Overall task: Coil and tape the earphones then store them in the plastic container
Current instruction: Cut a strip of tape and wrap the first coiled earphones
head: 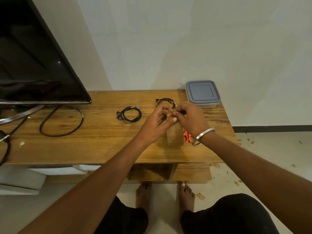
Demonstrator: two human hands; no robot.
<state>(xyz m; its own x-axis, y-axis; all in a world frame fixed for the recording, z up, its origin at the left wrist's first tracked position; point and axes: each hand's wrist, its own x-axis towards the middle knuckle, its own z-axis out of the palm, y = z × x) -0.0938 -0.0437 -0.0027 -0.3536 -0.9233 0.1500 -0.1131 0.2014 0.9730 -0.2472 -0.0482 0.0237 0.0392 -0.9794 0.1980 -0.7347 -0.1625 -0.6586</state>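
Observation:
Two coiled black earphones lie on the wooden table (94, 142): one coil (129, 114) at the middle, another coil (164, 102) with a yellow plug further back, just behind my hands. My left hand (156, 123) and my right hand (190, 119) meet above the table and pinch the top of a strip of brown tape (174, 134) that hangs down between them. A grey plastic container (202, 93) with its lid on stands at the back right corner.
Orange-handled scissors (187, 137) lie under my right wrist. A black TV (33, 61) stands at the left with a looped black cable (60, 122) in front of it. Scraps of tape litter the floor at the right.

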